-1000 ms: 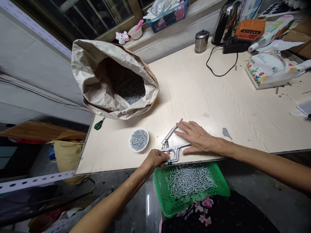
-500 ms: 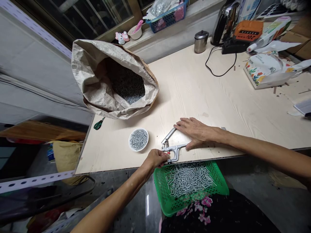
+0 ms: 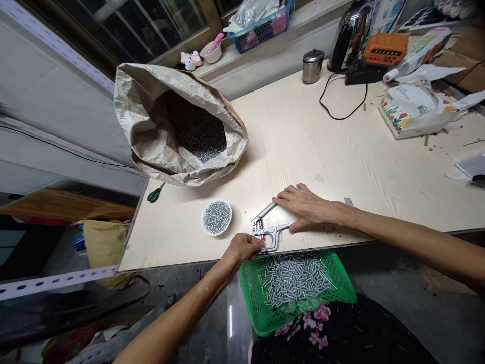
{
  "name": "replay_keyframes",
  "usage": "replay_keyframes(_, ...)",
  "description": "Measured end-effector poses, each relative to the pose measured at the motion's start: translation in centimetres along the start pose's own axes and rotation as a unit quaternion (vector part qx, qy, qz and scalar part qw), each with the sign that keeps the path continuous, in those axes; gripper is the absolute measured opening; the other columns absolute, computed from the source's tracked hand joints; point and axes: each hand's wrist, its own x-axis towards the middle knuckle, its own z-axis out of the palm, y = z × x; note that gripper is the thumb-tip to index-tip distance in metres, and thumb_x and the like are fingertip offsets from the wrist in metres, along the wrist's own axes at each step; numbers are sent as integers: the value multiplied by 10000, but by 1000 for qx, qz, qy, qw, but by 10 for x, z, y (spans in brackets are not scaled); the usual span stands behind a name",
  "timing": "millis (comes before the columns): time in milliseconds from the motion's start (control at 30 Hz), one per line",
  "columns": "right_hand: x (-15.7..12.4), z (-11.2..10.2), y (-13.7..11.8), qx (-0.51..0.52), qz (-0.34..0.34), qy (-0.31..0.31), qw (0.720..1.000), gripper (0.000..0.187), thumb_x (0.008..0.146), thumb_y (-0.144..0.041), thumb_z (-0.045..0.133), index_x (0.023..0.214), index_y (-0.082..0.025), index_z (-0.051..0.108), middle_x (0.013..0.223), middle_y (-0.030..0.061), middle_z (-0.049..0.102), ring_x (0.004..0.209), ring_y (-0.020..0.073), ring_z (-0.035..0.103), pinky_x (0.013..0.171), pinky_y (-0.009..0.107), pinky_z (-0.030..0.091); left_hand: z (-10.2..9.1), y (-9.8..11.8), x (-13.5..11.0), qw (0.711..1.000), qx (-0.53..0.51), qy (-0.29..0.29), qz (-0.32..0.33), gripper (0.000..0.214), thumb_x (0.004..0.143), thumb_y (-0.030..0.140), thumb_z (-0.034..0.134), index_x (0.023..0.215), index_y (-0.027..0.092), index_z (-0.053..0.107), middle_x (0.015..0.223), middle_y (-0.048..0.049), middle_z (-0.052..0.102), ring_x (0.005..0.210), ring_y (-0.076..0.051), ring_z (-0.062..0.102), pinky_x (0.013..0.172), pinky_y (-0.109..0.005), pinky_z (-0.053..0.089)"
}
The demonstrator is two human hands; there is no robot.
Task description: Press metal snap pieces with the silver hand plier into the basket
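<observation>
A pair of silver snap-fastener pliers [image 3: 273, 235] lies on the table near its front edge, handles spread apart. My right hand [image 3: 301, 205] spans the handles, fingers on the upper one and thumb against the lower one. At the jaws, my left hand [image 3: 246, 246] is closed in a pinch beside a small red part of the pliers. Whatever sits between those fingertips is too small to make out. Left of the pliers stands a white bowl [image 3: 216, 217] full of small metal screw-like pieces. Below the table edge, a green basket [image 3: 250, 303] holds many similar silvery pieces.
A large woven sack [image 3: 140, 121] of dark metal pieces stands open at the back left. Green-handled scissors [image 3: 154, 194] lie by the left edge. Farther off are a metal canister [image 3: 312, 66], an orange battery pack [image 3: 386, 49] with a cord and a tissue pack [image 3: 415, 108].
Both hands and the pliers stay practically where they were. Only the camera view has shifted very slightly.
</observation>
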Motion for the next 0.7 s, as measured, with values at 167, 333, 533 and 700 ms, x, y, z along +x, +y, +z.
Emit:
replay_keyframes(167,-5,2,4,3,7,-1,1000,840,632,-585,748,1312,-204,436,1287,151,498,1167,362,396,952,608,278,0,0,0,1000,3,2,-4,327,522,467,723,516,170,585,394,43,468,404,-90,393,432,-226,270)
replay_keyframes(333,-5,3,7,22,-20,-5,1000,820,673,-532,750,1352,-239,398,1256,121,520,1137,329,429,970,598,283,2,0,-2,1000,-9,12,3,325,532,461,731,527,164,599,408,41,471,416,-91,396,435,-226,261)
replay_keyframes(533,-2,8,7,51,-45,7,998,757,692,-422,774,1304,-141,427,1132,123,567,1019,275,479,920,469,364,3,0,-5,1000,1,10,0,325,599,466,698,537,171,578,433,46,452,424,-101,388,452,-243,266)
replay_keyframes(700,-5,1,2,81,-46,5,996,708,746,-355,752,1317,-93,427,1119,136,574,999,262,482,869,397,397,11,6,-18,968,148,158,130,267,749,417,609,702,159,655,673,-34,588,644,-179,536,590,-285,354)
